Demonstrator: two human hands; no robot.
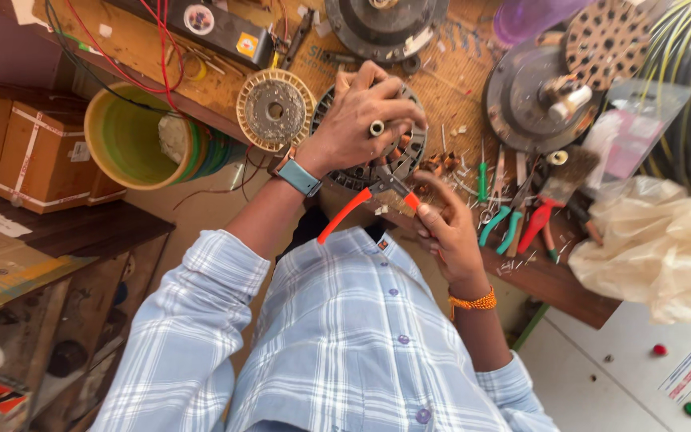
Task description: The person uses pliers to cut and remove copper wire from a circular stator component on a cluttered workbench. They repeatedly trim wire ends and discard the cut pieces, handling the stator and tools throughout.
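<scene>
Head: round grey stator (409, 156), copper windings, left hand (361, 120) atop.

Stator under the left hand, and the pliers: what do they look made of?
Stator: likely dull grey metal with coppery wire windings showing in its slots. Pliers: dark metal head, and glossy orange grips that look like plastic or rubber.

Stator (377, 156) on bench edge (537, 276), between bucket (133, 136) and bag (657, 240).
</scene>
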